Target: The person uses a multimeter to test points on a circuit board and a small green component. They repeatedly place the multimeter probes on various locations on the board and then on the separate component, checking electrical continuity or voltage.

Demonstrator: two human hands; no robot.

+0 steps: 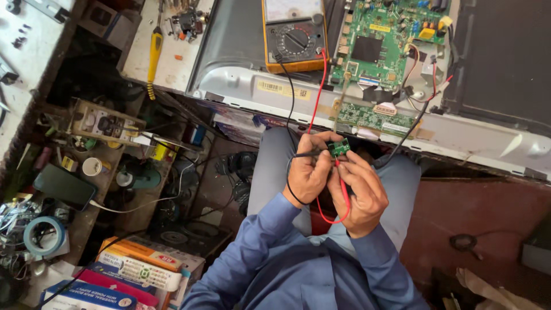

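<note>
Pinched between the fingertips of the left hand (309, 172), the small green circuit board (339, 147) is held above the lap, just below the desk's (172, 63) edge. Being light, stiff and fragile, it is best taken by its bare edges. The right hand's (360, 192) grip is clenched on the red probe (343, 186), whose tip is pressed to the board.

Your left hand (307, 172) and right hand (359, 192) meet at frame centre, over your lap, with the small circuit board (339, 147) between their fingertips. Above them, the multimeter (294, 34) lies on the opened television chassis (241, 80); the main board (384, 40) sits to its right. The screwdriver (154, 57) lies upper left on the counter (172, 63). The tape roll (43, 235) lies lower left.
</note>
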